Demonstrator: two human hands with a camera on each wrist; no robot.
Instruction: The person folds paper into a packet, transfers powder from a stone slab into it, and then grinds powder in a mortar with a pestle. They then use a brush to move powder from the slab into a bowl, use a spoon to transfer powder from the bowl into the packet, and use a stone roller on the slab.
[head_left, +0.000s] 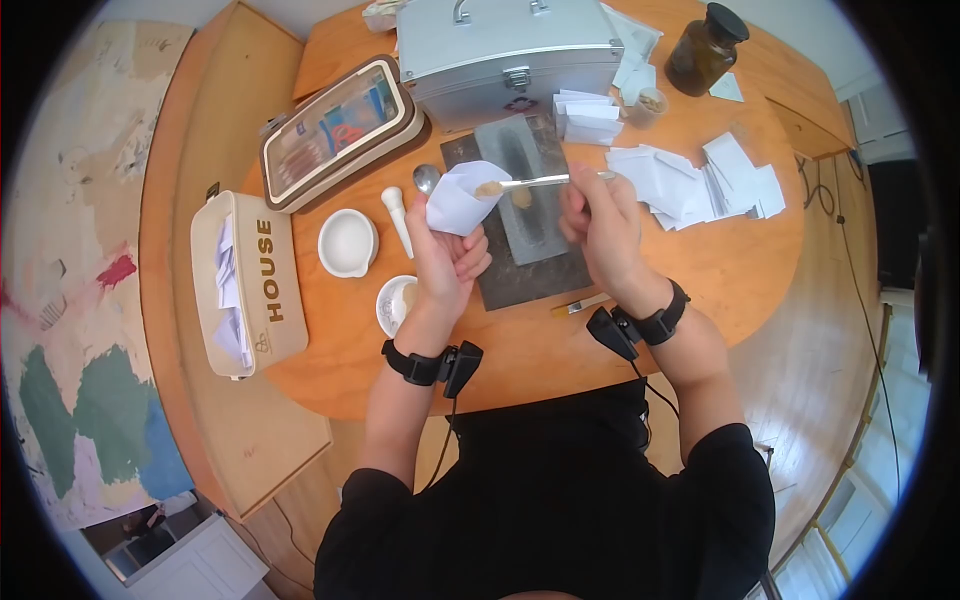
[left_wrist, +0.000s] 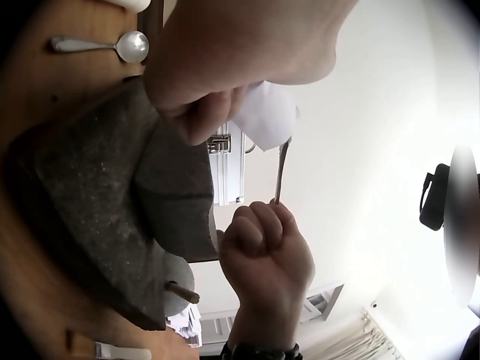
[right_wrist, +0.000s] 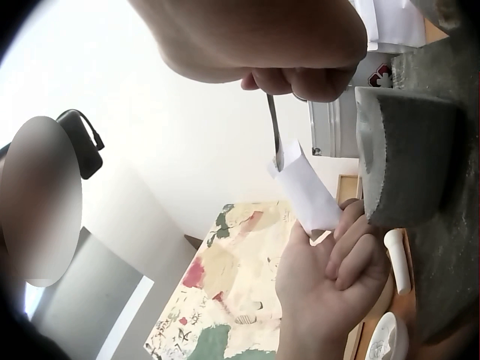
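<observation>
My left hand [head_left: 452,262] holds a folded white paper packet [head_left: 462,208] upright by its lower part, its mouth turned toward the right. From the right, my right hand [head_left: 608,228] grips a slim metal spoon [head_left: 545,182] by its handle. Light brown powder [head_left: 489,189] shows on the spoon's tip, which sits at the packet's mouth. In the right wrist view the spoon [right_wrist: 277,142] points down into the open edge of the packet [right_wrist: 309,195]. Below both hands lies a grey stone trough [head_left: 522,235] on a dark slab [head_left: 497,288], with some brown powder in its hollow.
At left are a round-bowled spoon [head_left: 426,179], white pestle [head_left: 397,218], white mortar [head_left: 348,243], small dish [head_left: 392,305] and HOUSE bin [head_left: 285,335]. Behind stand a glazed box [head_left: 340,130] and silver case [head_left: 500,50]. Papers [head_left: 670,185], a brown jar [head_left: 700,55] and brush [head_left: 580,304] lie right.
</observation>
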